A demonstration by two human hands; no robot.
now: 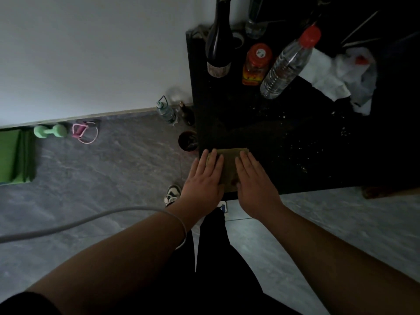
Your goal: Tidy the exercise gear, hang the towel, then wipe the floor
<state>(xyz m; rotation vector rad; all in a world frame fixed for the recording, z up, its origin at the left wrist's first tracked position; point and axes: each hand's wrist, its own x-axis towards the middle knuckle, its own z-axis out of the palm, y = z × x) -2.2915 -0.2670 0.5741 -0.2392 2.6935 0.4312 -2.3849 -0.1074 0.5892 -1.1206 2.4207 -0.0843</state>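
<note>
Seemingly mid-task, both hands press flat on a folded olive cloth (229,169) at the near edge of a dark table (284,137): left hand (203,178) and right hand (255,185), fingers straight, grasping nothing. Dumbbell (50,131) and green mat (14,155) lie by the wall. Next, probably, lift the cloth.

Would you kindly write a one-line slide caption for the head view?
Both hands, left and right, press flat on a folded olive cloth at the dark table's edge.

No text is legible; the labels on the jar (256,64) and dark bottle (219,39) are blurred
</note>
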